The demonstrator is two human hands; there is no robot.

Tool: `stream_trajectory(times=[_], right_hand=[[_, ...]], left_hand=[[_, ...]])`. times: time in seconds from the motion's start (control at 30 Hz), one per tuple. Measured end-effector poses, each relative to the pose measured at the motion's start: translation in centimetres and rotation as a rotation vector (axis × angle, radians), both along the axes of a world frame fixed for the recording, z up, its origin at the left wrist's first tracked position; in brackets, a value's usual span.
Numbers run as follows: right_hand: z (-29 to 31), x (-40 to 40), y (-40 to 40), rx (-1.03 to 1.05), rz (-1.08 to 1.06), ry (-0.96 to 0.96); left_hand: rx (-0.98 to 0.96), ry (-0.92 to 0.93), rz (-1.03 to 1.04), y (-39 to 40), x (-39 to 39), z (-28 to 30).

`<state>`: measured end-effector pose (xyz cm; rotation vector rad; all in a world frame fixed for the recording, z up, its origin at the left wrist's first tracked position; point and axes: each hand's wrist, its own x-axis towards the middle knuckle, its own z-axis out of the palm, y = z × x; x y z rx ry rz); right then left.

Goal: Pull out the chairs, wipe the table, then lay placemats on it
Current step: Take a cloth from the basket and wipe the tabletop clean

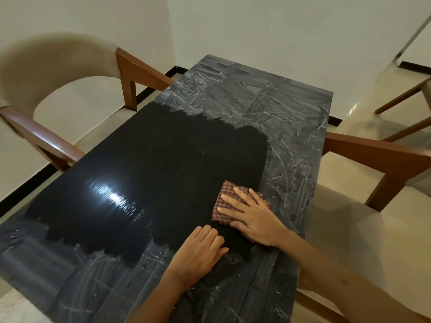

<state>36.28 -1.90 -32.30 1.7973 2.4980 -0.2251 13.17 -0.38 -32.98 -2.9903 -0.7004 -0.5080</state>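
A dark, glossy table (144,173) fills the view; its middle is black and shiny, while the far end, right strip and near edge are grey and streaked. My right hand (251,215) presses flat with spread fingers on a folded red-checked cloth (224,201) at the right side of the table. My left hand (200,250) rests flat on the tabletop just to the near left of it, fingers straight and together. No placemats are in view.
A beige upholstered chair with wooden arms (56,73) stands off the table's left side. Another chair (377,159) sits at the right, its wooden arm near the table edge. A third chair's legs (405,99) show at far right. White walls stand behind.
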Motion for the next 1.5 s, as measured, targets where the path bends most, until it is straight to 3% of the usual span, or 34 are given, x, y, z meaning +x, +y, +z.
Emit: stream_trajectory(times=[0.47, 0.77, 1.13, 1.5], right_hand=[[0.7, 14.0, 12.1, -0.059, -0.464, 0.050], [0.9, 15.4, 12.9, -0.067, -0.552, 0.103], [1.1, 8.8, 1.1, -0.043, -0.345, 0.031], [-0.3, 0.5, -10.9, 0.039, -0.160, 0.029]], left_hand=[[-0.108, 0.057, 0.089, 0.5, 0.4, -0.4], [-0.134, 0.058, 0.103, 0.6, 0.4, -0.2], [-0.157, 0.023, 0.077, 0.6, 0.5, -0.1], [0.006, 0.108, -0.004, -0.2, 0.4, 0.2]])
